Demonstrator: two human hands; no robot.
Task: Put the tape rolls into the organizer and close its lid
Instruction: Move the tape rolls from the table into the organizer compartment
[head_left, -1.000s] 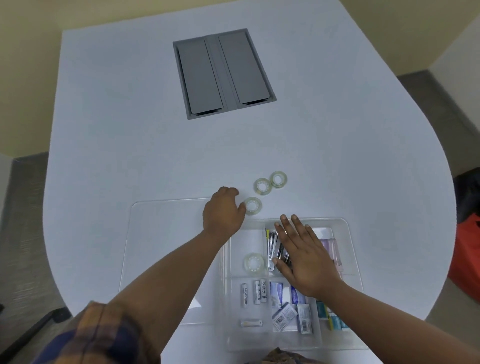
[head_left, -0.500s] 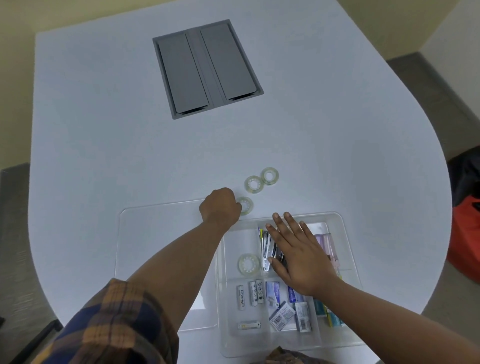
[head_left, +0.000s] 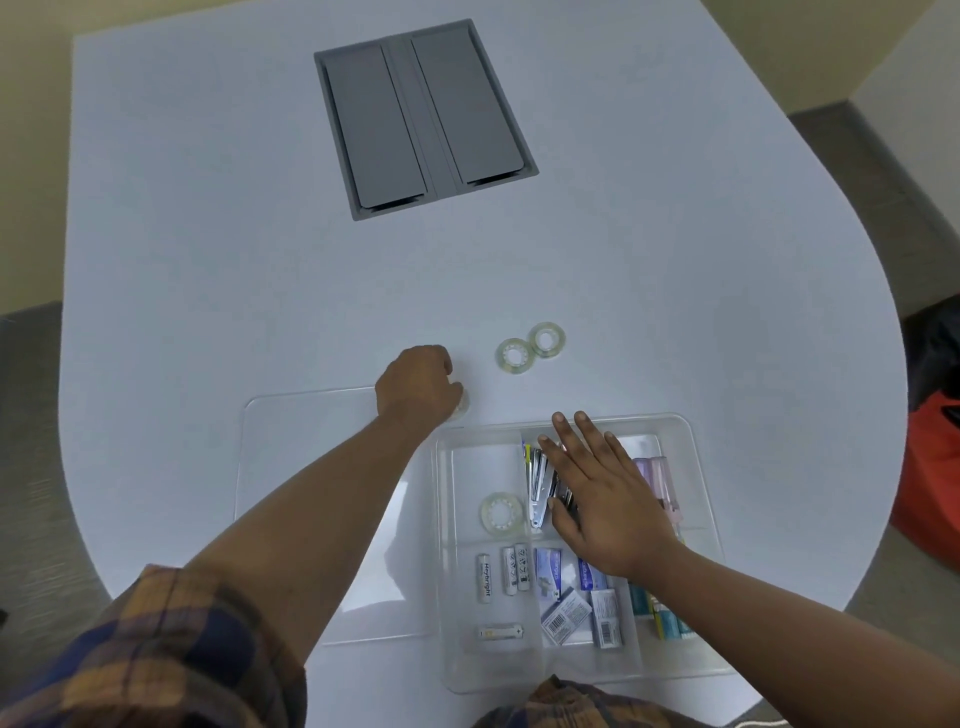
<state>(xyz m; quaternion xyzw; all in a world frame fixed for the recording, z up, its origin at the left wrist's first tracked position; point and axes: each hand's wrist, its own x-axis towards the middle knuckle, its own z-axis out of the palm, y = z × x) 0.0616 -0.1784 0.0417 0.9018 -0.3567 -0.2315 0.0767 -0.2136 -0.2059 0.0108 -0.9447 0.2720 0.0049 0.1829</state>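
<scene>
A clear plastic organizer (head_left: 698, 467) sits at the table's near edge, its clear lid (head_left: 311, 467) lying open flat to its left. One clear tape roll (head_left: 502, 513) lies in the organizer's top-left compartment. Two more tape rolls (head_left: 515, 356) (head_left: 546, 340) rest side by side on the table beyond the organizer. My left hand (head_left: 418, 389) is closed over a fourth tape roll (head_left: 461, 409) just beyond the organizer's far left corner; only the roll's edge shows. My right hand (head_left: 597, 493) lies flat, fingers spread, on the organizer's contents.
The organizer holds batteries (head_left: 506, 571), small boxes (head_left: 566, 616), metal clips (head_left: 537, 483) and pink items (head_left: 660, 478). A grey recessed double-flap panel (head_left: 423, 117) is set in the white table's far middle. An orange and black bag (head_left: 930, 467) stands on the floor to the right.
My left hand has closed over the nearest loose tape roll, which now shows only at its edge. My right hand stays flat on the organizer.
</scene>
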